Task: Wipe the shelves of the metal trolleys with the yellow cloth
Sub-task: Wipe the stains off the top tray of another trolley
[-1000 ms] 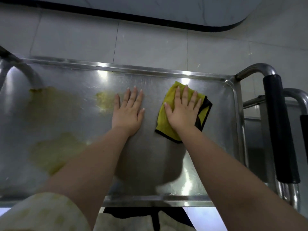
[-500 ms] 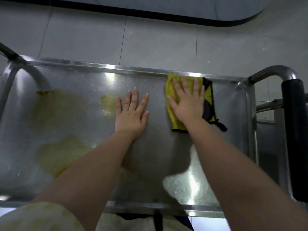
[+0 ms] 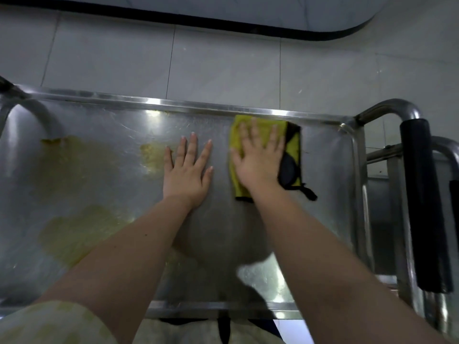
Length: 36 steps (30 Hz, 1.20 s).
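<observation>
Cloth mostly under blurred R hand, fingers spread flat; L hand same.

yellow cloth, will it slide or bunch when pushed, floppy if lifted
Probably floppy: the yellow cloth lies folded flat, its black loop trailing limp. It likely slides on the smooth steel shelf under the flat right hand, though loose edges may bunch.

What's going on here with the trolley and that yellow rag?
A person is wiping the top shelf of a metal trolley. Their right hand presses a folded yellow cloth flat against the shelf, close to its far rim and toward the right end. The left hand lies flat on the bare metal beside it. Yellowish patches on the left part look not yet wiped.
</observation>
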Each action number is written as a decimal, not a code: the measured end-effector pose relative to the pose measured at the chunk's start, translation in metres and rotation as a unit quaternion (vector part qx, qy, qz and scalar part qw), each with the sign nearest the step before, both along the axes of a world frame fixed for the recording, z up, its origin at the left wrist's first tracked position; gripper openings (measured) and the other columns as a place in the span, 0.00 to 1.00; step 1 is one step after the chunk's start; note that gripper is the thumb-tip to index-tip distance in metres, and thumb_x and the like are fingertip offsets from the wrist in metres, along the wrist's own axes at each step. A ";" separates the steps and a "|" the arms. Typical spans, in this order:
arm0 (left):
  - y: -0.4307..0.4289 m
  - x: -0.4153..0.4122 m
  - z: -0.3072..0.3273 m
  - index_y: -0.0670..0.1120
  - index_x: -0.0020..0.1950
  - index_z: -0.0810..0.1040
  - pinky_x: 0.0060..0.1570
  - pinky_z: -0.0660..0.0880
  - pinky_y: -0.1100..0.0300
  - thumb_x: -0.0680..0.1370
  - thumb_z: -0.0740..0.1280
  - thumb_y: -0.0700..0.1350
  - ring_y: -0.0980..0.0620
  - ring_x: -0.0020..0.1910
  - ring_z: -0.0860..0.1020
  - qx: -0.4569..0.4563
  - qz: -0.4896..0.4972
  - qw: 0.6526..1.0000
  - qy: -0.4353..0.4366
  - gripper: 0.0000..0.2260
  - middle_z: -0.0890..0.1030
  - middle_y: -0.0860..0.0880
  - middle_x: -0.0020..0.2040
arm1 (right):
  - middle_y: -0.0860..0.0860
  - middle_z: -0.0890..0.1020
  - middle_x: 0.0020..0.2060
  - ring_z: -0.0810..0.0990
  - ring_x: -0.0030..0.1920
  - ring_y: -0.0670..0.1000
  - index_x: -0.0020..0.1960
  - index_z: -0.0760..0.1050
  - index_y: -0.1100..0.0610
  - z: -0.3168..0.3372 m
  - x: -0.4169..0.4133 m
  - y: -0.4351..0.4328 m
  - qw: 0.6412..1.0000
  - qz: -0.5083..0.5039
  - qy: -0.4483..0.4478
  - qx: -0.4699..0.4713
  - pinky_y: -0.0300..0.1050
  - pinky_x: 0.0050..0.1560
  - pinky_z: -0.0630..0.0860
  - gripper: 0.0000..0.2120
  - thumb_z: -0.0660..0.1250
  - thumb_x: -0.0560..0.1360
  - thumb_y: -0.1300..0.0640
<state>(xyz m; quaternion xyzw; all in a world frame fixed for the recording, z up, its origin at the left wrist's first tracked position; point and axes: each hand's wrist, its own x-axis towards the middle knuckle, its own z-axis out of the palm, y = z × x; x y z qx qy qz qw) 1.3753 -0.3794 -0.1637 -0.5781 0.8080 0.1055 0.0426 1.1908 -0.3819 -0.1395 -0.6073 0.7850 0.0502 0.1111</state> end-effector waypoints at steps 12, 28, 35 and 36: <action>-0.002 -0.004 0.004 0.61 0.79 0.40 0.75 0.37 0.42 0.81 0.44 0.61 0.46 0.78 0.37 0.008 0.018 1.000 0.010 0.27 0.39 0.50 0.80 | 0.45 0.48 0.79 0.43 0.78 0.61 0.78 0.44 0.40 0.008 -0.165 0.037 0.987 -0.157 0.021 0.023 0.64 0.75 0.43 0.33 0.45 0.76 0.35; 0.000 -0.002 0.005 0.60 0.79 0.44 0.75 0.37 0.42 0.82 0.44 0.57 0.45 0.79 0.40 0.009 0.017 1.000 0.013 0.25 0.43 0.50 0.81 | 0.44 0.52 0.79 0.47 0.78 0.60 0.78 0.51 0.41 -0.002 -0.023 0.079 0.995 0.090 -0.029 -0.012 0.61 0.75 0.41 0.32 0.51 0.76 0.34; 0.003 -0.007 0.002 0.62 0.79 0.43 0.74 0.36 0.43 0.80 0.43 0.62 0.45 0.78 0.40 0.003 0.008 1.000 0.021 0.26 0.42 0.51 0.81 | 0.45 0.51 0.79 0.45 0.77 0.63 0.79 0.49 0.42 0.008 -0.155 0.145 0.978 -0.206 0.020 0.023 0.63 0.75 0.42 0.34 0.44 0.74 0.33; 0.002 -0.007 0.001 0.62 0.79 0.43 0.74 0.37 0.43 0.80 0.43 0.62 0.45 0.78 0.40 0.001 0.008 1.000 0.021 0.26 0.43 0.51 0.81 | 0.46 0.50 0.79 0.45 0.77 0.64 0.79 0.49 0.43 0.006 -0.144 0.142 0.975 -0.220 0.027 0.019 0.64 0.74 0.41 0.34 0.43 0.75 0.33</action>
